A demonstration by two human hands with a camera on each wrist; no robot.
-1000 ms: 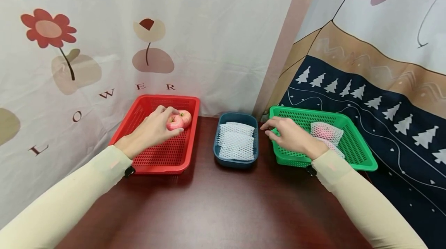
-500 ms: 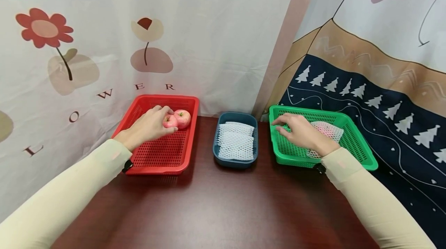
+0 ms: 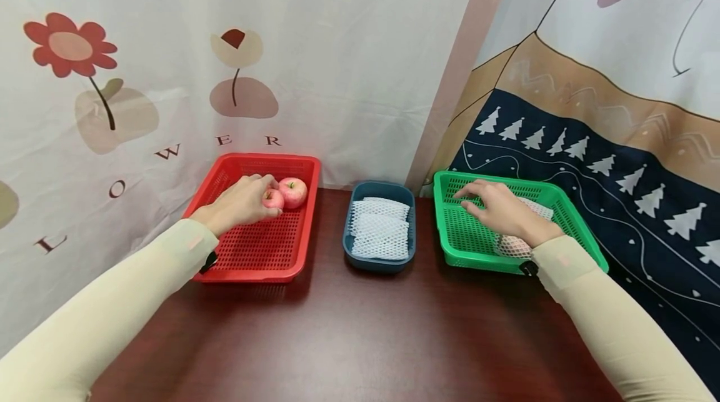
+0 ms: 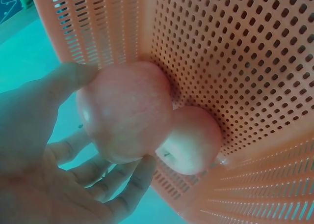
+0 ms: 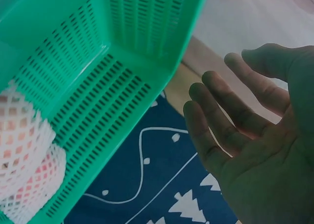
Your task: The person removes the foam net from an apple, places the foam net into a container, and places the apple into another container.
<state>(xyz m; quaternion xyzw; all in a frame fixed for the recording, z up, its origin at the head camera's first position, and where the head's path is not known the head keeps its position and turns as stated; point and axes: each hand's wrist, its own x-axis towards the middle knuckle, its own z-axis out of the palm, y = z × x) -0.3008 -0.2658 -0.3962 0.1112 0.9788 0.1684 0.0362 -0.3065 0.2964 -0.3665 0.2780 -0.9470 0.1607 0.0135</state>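
Note:
In the head view, my left hand (image 3: 242, 203) is inside the red basket (image 3: 255, 274), its thumb and fingers around a red apple (image 3: 272, 199). The left wrist view shows the thumb on one side of this held apple (image 4: 127, 111) and fingertips on the other. A second apple (image 3: 293, 192) lies right beside it. My right hand (image 3: 500, 209) hovers over the green basket (image 3: 523, 180), fingers loosely bent and holding nothing. Beneath it, partly hidden by the hand and wrist, lie apples in white foam nets (image 5: 22, 150).
Between the baskets stands a dark blue box (image 3: 375, 264) with a stack of white foam nets (image 3: 380, 230). All three containers sit on a dark reddish-brown table (image 3: 360, 333). A printed curtain (image 3: 349, 64) hangs close behind them.
My left hand has shifted a little left, and the near apple with it. My right hand has moved right, from the green basket's left edge to over its inside.

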